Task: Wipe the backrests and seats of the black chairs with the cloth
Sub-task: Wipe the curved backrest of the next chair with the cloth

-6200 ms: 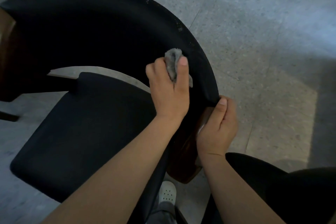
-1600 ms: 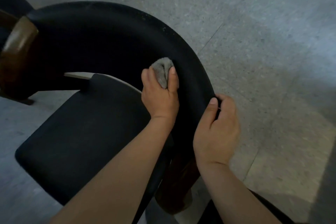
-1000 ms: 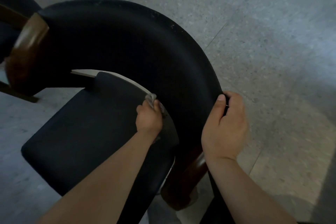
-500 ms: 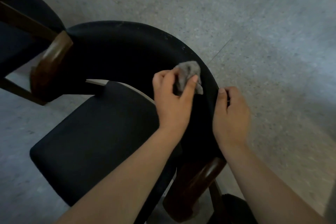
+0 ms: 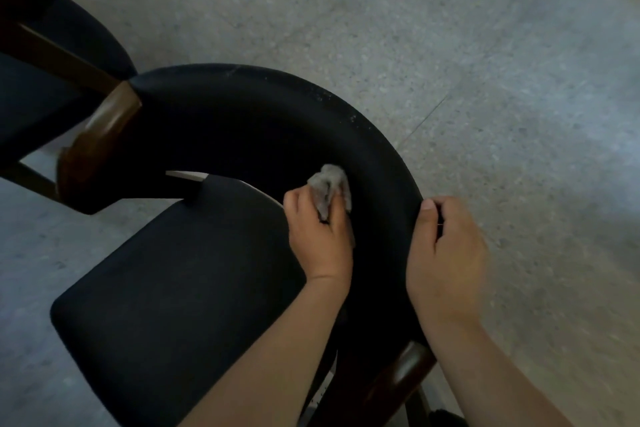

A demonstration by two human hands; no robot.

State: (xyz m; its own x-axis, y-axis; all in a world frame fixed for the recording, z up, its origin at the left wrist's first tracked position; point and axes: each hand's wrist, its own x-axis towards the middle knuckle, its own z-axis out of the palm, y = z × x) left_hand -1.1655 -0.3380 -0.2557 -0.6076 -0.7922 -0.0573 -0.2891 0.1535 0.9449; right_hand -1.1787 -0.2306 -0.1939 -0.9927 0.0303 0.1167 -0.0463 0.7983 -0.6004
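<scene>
A black chair with a curved backrest (image 5: pixel 242 114) and a padded seat (image 5: pixel 173 288) fills the middle of the view. My left hand (image 5: pixel 320 239) grips a crumpled grey cloth (image 5: pixel 329 189) and presses it against the inner face of the backrest, low down near the seat's rear edge. My right hand (image 5: pixel 445 253) grips the top rim of the backrest on the right side, thumb on the inside and fingers curled over the outside. White specks dot the rim (image 5: pixel 346 111) further along the curve.
A second black chair (image 5: pixel 41 80) with a wooden frame stands at the upper left, close to the first chair's brown wooden armrest end (image 5: pixel 100 142). Another wooden armrest end (image 5: pixel 401 378) sits below my right hand. Speckled grey floor (image 5: pixel 485 80) spreads to the right.
My left hand with the cloth has slid down the inner backrest from near the rim toward the seat. My right hand keeps its hold on the rim. The view has shifted slightly.
</scene>
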